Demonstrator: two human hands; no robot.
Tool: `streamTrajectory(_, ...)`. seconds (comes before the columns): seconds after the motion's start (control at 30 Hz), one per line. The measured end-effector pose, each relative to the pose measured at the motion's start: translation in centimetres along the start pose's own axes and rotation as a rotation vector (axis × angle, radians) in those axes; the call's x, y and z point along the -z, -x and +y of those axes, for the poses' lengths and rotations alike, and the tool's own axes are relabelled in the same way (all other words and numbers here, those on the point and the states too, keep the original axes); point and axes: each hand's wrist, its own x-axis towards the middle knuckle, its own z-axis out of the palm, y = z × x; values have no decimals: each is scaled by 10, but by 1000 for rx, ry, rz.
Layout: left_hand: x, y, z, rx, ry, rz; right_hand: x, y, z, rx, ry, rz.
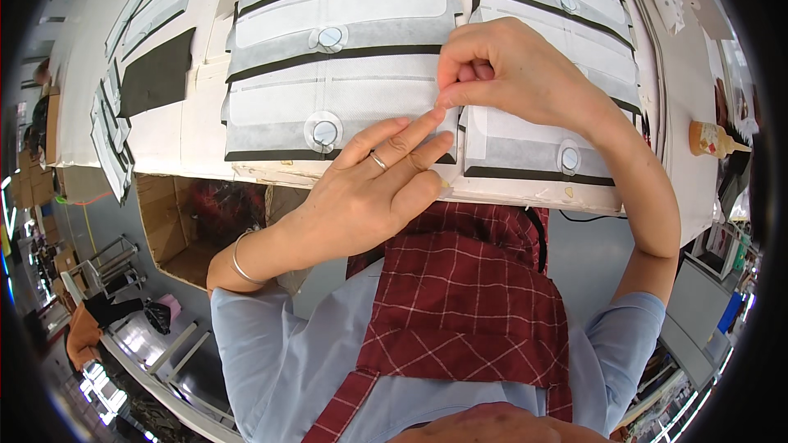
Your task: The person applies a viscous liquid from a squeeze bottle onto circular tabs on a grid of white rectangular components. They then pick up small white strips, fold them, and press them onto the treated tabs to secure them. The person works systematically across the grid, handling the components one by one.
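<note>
White-and-grey sheet panels with black edges lie overlapped in two columns. Each one shows a round silvery disc on a pale circular patch. My left hand (382,176) rests with fingers stretched over the right end of the nearest panel (271,115) in the left column. Its index fingertip reaches that panel's right edge. Just above this fingertip, the thumb and index finger of my right hand (513,70) are pinched together at the same edge. What lies between them is too small to make out. Under my right wrist is the nearest panel (509,152) of the right column.
A plain black piece (156,74) lies to the left on the white table (197,143), near more stacked panels (111,131). At the right edge stands a squeeze bottle (712,139) with yellowish contents. An open cardboard box (164,221) sits below the table's front edge.
</note>
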Motion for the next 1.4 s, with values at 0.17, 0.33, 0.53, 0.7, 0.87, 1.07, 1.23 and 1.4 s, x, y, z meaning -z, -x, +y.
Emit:
streamTrajectory(0.17, 23, -12, -4, 265, 358, 146, 3, 4, -10, -62, -233, 214)
streamTrajectory(0.33, 15, -16, -16, 520, 664, 301, 6, 21, -28, -85, -656, 144)
streamTrajectory(0.53, 17, -41, -6, 711, 1140, 278, -1, 32, -24, -250, -597, 81)
streamTrajectory(0.7, 20, -50, -18, 723, 1307, 87, 7, 35, -26, -327, -554, 93)
streamTrajectory(0.87, 20, -56, -24, 757, 1270, 48, 11, 42, -22, -317, -559, 168)
streamTrajectory(1.07, 32, -60, -39, 783, 988, 14, 33, 40, 16, -306, -332, 196)
streamTrajectory(1.23, 38, -73, -50, 708, 845, -56, 41, 17, 22, -289, -211, 184)
streamTrajectory(1.4, 39, -78, -51, 720, 1014, -88, 45, 5, 30, -225, -141, 166)
